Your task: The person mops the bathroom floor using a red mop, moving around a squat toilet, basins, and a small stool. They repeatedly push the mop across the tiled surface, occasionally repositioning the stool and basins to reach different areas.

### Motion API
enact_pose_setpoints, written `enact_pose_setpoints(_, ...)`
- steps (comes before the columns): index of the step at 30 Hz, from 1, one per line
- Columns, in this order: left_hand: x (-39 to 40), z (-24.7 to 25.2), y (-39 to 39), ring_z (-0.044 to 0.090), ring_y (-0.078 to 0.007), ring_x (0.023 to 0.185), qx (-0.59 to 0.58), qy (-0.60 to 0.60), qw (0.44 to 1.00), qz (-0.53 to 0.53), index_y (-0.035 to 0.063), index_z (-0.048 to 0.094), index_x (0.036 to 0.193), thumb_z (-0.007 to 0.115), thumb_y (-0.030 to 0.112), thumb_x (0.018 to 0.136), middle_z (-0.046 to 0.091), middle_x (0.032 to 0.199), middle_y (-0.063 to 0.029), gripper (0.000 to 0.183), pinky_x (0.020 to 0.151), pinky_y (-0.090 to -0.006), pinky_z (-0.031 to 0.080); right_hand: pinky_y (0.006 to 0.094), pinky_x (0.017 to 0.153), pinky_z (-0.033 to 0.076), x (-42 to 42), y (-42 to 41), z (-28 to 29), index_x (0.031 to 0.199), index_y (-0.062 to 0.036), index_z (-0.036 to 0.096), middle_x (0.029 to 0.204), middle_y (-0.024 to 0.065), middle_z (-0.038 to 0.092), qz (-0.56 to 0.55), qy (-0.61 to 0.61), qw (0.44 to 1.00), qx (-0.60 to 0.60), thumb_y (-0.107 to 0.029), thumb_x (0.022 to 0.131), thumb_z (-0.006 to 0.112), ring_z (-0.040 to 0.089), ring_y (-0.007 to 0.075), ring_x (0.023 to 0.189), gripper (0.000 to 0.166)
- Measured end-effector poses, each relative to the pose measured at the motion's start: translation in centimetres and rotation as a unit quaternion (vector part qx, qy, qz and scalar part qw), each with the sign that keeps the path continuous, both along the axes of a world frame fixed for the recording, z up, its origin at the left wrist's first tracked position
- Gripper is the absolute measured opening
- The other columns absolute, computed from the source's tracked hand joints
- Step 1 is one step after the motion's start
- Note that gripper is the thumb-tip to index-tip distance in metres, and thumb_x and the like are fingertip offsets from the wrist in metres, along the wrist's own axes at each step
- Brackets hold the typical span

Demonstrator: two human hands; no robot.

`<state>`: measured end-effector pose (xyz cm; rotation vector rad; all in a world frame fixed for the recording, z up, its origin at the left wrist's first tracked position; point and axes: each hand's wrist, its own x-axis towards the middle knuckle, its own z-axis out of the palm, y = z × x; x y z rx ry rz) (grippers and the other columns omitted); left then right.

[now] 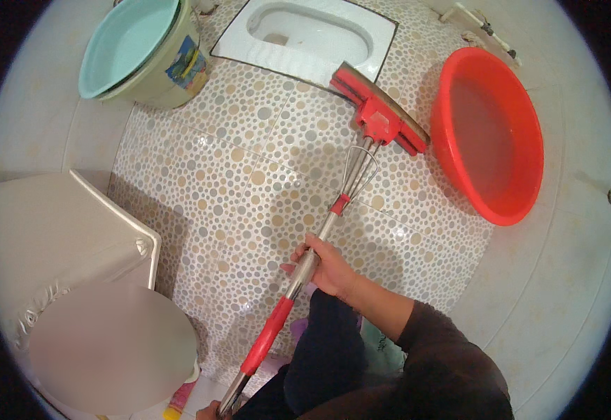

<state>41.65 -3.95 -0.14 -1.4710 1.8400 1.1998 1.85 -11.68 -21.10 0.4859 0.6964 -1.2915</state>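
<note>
A squeeze mop with a red head (379,122) and a steel pole lies slanted across the view. My right hand (331,266) is wrapped around the bare steel section of its pole, above the red grip sleeve (267,336). At the bottom edge, my left hand (208,412) holds the pole's lower end and is partly cut off. The wire squeeze lever (364,163) sits behind the mop head. One end of the head overlaps the rim of the white squat toilet (305,60); whether it touches the floor I cannot tell.
A red plastic basin (528,157) with cloudy water stands right of the mop head. At upper left, a turquoise basin (127,44) sits in a pale bucket (153,92). A white washbasin or cabinet edge (155,252) juts in left. A yellow-capped bottle (182,396) lies below.
</note>
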Motion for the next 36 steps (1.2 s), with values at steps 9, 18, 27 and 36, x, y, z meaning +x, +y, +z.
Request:
enact_pose_setpoints(9, -4.7, -4.5, -5.9, 0.046, -0.0154, 0.051, 0.039, -0.148, 0.988, 0.022, 0.0059, 0.049, 0.079, 0.062, 0.021, 0.075, 0.049, 0.056, -0.0065, 0.020, 0.050, -0.0308, 0.039, 0.0355, 0.056, 0.051, 7.7, -1.1, 3.1, 0.090, -0.0023, 0.036, 0.075, 0.0114, 0.054, 0.084, 0.228, 0.966, 0.089, -0.015, 0.084, 0.053, 0.060, 0.0234, 0.063, 0.021)
enact_pose_setpoints(18, -1.8, -5.1, -4.8, 0.050, -0.0165, 0.057, -0.011, -0.109, 0.993, -0.046, 0.0046, 0.052, 0.087, 0.061, 0.015, 0.078, 0.050, 0.061, -0.0015, 0.017, 0.054, -0.0289, 0.043, 0.0317, 0.055, 0.050, 9.0, -0.7, 2.7, 0.089, -0.0009, 0.037, 0.070, 0.0121, 0.054, 0.093, 0.205, 0.971, 0.083, -0.007, 0.080, 0.050, 0.059, 0.0217, 0.061, 0.017)
enact_pose_setpoints(27, -20.6, -12.1, -9.9, 0.058, -0.0379, 0.068, -0.037, 0.079, 0.995, 0.039, 0.0043, 0.049, 0.090, 0.061, 0.031, 0.076, 0.058, 0.069, -0.0206, 0.033, 0.058, -0.0434, 0.045, 0.0314, 0.049, 0.043, -7.0, -9.5, -1.9, 0.075, -0.0070, 0.045, 0.060, 0.0059, 0.046, -0.053, 0.311, 0.947, 0.056, -0.029, 0.086, 0.047, 0.047, 0.0176, 0.054, 0.025)
enact_pose_setpoints(36, -30.1, -13.0, -15.5, 0.053, -0.0140, 0.048, 0.198, 0.213, 0.951, 0.108, 0.0046, 0.042, 0.098, 0.059, 0.022, 0.078, 0.052, 0.062, -0.0065, 0.031, 0.044, -0.0283, 0.043, 0.0332, 0.048, 0.043, -19.5, -14.2, -3.2, 0.080, -0.0024, 0.046, 0.062, 0.0069, 0.048, -0.077, 0.438, 0.890, 0.103, -0.025, 0.086, 0.046, 0.049, 0.0189, 0.053, 0.024)
